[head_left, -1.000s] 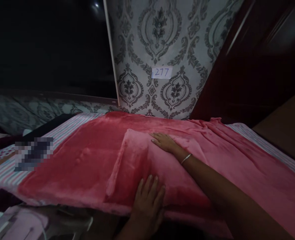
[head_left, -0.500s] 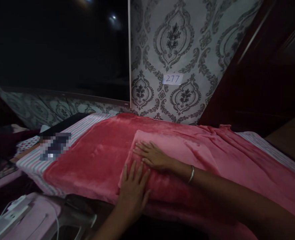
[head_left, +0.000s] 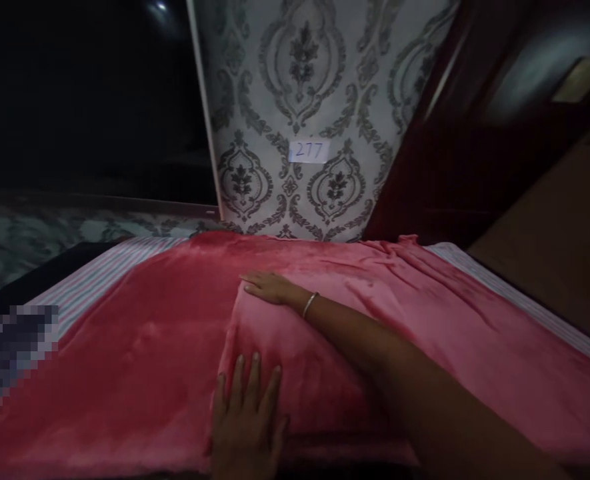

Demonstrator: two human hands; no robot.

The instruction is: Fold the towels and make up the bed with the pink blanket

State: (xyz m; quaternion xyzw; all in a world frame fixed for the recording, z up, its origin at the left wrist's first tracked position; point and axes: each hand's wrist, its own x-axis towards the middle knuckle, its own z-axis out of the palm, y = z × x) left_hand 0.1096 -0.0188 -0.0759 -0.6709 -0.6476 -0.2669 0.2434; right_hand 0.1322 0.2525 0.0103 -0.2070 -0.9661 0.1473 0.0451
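A red-pink plush blanket (head_left: 149, 360) lies spread over the surface before me, with its right part folded over in a lighter pink layer. My left hand (head_left: 247, 413) rests flat on the near part of the folded edge, fingers spread and pointing away from me. Farther back, my right hand (head_left: 269, 288) lies on the far corner of that folded layer, palm down with fingers stretched to the left. A silver bangle (head_left: 311, 305) circles the right wrist. Neither hand grips the cloth.
Striped cloth (head_left: 109, 267) shows under the blanket at the left and at the far right. A large dark screen (head_left: 89, 107) stands behind on the left. Patterned wallpaper bears a paper label (head_left: 309, 151) reading 277. Dark reddish wood (head_left: 455, 153) rises at the right. A pixelated patch covers something at left.
My right hand has slid away from me to the fold's far corner, farther from the left hand. The left hand stays flat by the near edge. The view has moved closer.
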